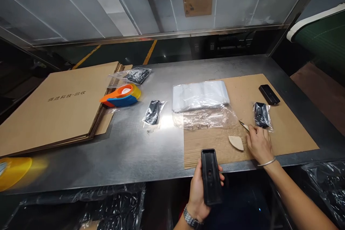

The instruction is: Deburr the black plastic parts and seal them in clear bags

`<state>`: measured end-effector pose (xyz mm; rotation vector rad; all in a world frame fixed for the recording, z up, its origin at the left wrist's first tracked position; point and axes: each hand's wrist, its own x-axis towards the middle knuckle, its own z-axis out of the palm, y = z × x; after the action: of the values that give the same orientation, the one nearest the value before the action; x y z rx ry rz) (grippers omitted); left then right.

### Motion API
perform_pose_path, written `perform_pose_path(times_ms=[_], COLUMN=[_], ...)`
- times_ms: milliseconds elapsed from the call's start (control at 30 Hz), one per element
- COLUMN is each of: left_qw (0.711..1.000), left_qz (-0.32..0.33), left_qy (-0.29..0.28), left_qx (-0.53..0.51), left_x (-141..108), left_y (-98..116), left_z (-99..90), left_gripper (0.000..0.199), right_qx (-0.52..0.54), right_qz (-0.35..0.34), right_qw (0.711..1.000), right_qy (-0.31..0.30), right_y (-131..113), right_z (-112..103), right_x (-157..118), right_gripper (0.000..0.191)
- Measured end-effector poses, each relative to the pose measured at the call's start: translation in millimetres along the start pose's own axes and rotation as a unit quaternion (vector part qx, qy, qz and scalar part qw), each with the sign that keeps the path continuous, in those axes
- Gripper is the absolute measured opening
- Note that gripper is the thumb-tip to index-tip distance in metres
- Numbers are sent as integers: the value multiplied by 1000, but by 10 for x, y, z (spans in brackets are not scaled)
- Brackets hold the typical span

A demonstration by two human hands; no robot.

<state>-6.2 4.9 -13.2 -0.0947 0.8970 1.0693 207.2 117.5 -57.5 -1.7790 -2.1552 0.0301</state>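
My left hand [198,190], with a watch on the wrist, is closed around a black plastic case half [210,176] at the table's front edge. Its hollow side faces up and shows a small hole. My right hand [260,143] rests on the cardboard sheet [291,133], fingers closed on a small craft knife [244,125] whose tip points up and left. Beside that hand lies a pale, wedge-shaped pad [236,143]. Just beyond it is a black part in a clear bag [261,115], with another black case half [269,94] farther back.
A stack of clear plastic bags [201,95] lies at mid-table. To its left are a bagged black part [152,112], an orange and blue tape dispenser [121,95], another bagged part [138,75] and flattened cartons [61,104]. A yellow tape roll [16,172] sits at the left edge.
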Motion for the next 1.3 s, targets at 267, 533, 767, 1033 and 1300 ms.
perform_pose_path(times_ms=[267,533,767,1033,1300], left_qw=[882,756,650,676,687], left_qz=[304,424,481,477,496], left_qy=[76,136,143,113,65], left_qx=[351,479,571,551,528], left_x=[526,999,1055,1051,1175], left_y=[29,91,264,511,695], left_z=[-38,-61,-101,-19,204], left_gripper=[40,44,32,29,46], right_qx=[121,68,129,288,531], right_qz=[-197,-162,-186,-124,-33], right_qw=[972,983,969,941,815], right_qy=[-49,-51,-96,-128,-230], right_y=[-706,-977,-855,-771,-918], right_z=[32,493,545,606,293], right_x=[324,1050,1102,1057,988], right_gripper=[27,35,10,22,44])
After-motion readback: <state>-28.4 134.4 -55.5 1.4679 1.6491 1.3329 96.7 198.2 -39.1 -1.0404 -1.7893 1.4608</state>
